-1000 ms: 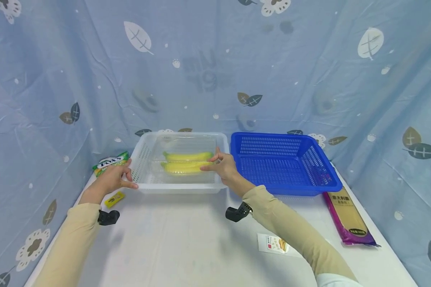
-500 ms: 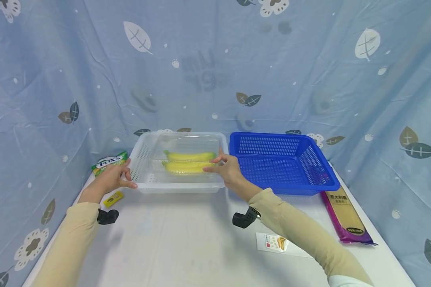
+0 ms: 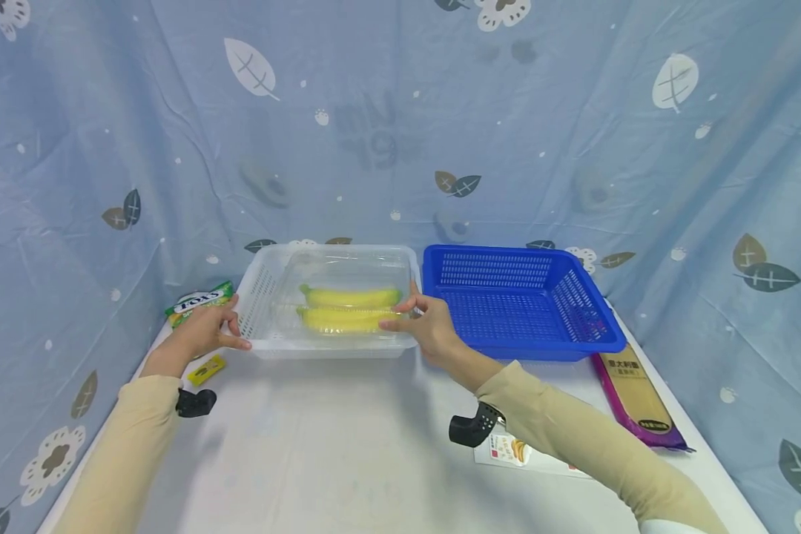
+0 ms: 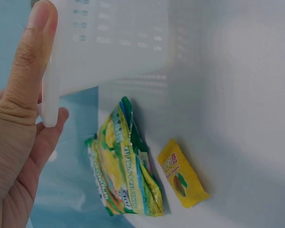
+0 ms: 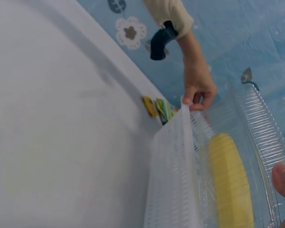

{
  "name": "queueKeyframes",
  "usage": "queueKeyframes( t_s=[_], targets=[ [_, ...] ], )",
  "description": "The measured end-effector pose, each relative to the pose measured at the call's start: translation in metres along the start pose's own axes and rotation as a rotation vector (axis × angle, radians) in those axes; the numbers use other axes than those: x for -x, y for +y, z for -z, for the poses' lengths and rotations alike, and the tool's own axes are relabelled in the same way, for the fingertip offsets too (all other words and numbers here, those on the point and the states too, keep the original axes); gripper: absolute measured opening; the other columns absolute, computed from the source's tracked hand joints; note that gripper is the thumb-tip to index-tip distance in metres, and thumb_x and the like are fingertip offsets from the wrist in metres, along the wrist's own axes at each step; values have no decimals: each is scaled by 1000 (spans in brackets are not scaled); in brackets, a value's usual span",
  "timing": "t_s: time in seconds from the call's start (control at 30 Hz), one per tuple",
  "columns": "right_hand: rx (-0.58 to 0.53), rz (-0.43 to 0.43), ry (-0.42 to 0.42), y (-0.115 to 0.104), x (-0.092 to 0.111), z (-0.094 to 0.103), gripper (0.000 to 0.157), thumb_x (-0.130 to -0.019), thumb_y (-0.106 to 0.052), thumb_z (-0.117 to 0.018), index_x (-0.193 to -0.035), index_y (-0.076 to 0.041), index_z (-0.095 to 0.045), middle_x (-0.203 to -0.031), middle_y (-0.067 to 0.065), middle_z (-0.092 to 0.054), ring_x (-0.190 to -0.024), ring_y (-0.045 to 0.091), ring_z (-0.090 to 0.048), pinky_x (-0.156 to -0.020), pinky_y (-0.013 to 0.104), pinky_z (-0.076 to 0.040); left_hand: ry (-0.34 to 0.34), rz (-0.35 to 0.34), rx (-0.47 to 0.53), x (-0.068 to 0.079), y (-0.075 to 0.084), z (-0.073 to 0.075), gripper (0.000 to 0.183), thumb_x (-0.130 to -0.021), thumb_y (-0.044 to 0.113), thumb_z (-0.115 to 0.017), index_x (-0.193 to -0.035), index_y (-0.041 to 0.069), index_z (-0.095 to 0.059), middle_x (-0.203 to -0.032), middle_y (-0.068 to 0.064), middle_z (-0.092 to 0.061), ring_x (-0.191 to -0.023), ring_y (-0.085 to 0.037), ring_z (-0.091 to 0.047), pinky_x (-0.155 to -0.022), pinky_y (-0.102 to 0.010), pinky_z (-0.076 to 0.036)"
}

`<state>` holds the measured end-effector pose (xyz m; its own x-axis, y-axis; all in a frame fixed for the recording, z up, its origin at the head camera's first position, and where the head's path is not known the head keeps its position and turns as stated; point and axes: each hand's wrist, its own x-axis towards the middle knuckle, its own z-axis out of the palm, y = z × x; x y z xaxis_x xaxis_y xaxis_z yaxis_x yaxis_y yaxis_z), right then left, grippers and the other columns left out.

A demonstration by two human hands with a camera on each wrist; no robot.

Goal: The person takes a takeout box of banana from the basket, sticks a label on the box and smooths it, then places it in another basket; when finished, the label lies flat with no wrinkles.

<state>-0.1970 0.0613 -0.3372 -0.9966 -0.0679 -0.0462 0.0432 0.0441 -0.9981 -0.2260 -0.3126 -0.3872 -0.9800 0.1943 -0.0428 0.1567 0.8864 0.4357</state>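
My left hand (image 3: 202, 331) grips the near left corner of a white basket (image 3: 320, 349), thumb on one side of the rim and fingers on the other in the left wrist view. A clear plastic box (image 3: 347, 267) sits inside the basket, its right part level with the basket's right rim. Two yellow bananas (image 3: 350, 320) lie in it, seen through the plastic. My right hand (image 3: 435, 326) pinches the box's right edge between thumb and fingers. The right wrist view shows the thumb (image 5: 284, 180) against the box's ribbed edge, with the box standing above the basket rim.
A blue basket (image 3: 521, 348) stands right of the white one. A pasta bag (image 3: 641, 397) lies at the right, and a banana-picture label card (image 3: 512, 449) lies under my right forearm. Left of the white basket are a green candy bag (image 3: 200, 297) and a small yellow packet (image 3: 207, 370).
My right hand has moved right and slightly nearer, and the clear box with the bananas has shifted with it. My left hand keeps its grip on the white basket's corner.
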Motion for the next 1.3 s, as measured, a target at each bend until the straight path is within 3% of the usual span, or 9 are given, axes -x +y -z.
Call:
queueKeyframes(
  t_s=[0.17, 0.57, 0.77, 0.87, 1.0, 1.2, 1.3],
  targets=[
    [34, -1, 2, -3, 10, 2, 22, -71, 10, -78, -83, 5, -60, -154, 14, -27, -145, 31, -13, -113, 39, -23, 6, -3, 10, 0, 1, 0, 35, -69, 29, -85, -71, 9, -56, -147, -32, -23, -122, -51, -36, -83, -52, -33],
    [-54, 2, -27, 0, 33, 10, 21, -72, 13, -75, -84, 9, -58, -155, 13, -23, -145, 33, -6, -114, 41, -18, 3, -3, -25, -1, 2, 0, 35, -68, 29, -85, -68, 10, -55, -147, -31, -23, -107, -45, -45, -81, -49, -36],
    [-71, 9, -37, 1, 46, 13, 21, -73, 14, -75, -84, 10, -58, -156, 12, -23, -145, 29, -9, -114, 39, -18, 1, 6, -14, -1, 3, 0, 35, -69, 28, -85, -69, 10, -55, -148, -30, -22, -113, -47, -43, -83, -50, -36],
    [-76, 13, -48, 2, 52, 15, 19, -73, 13, -74, -83, 9, -59, -155, 13, -23, -145, 31, -8, -112, 38, -24, 3, -10, -31, -1, 2, 0, 36, -68, 29, -85, -68, 10, -54, -147, -31, -23, -89, -38, -51, -78, -46, -38],
    [-75, 0, -56, 2, 60, 17, 18, -74, 13, -74, -83, 9, -59, -155, 13, -23, -145, 36, -7, -106, 39, -32, -2, -15, -50, -2, 2, 0, 35, -70, 28, -84, -69, 11, -54, -147, -31, -23, -62, -23, -37, -71, -40, -38],
    [-49, -10, -58, 2, 72, 20, 19, -74, 11, -75, -86, 10, -60, -155, 14, -24, -144, 37, -9, -107, 39, -30, -11, 17, -47, -3, 1, 1, 36, -69, 31, -85, -69, 11, -55, -149, -30, -22, -80, -31, -47, -74, -43, -38],
    [-49, -9, -57, 2, 77, 21, 19, -74, 11, -75, -85, 9, -60, -154, 14, -25, -144, 38, -11, -107, 39, -31, -13, 16, -51, -3, 0, 1, 36, -69, 31, -84, -69, 11, -55, -149, -30, -22, -79, -30, -46, -75, -43, -38]
  ],
)
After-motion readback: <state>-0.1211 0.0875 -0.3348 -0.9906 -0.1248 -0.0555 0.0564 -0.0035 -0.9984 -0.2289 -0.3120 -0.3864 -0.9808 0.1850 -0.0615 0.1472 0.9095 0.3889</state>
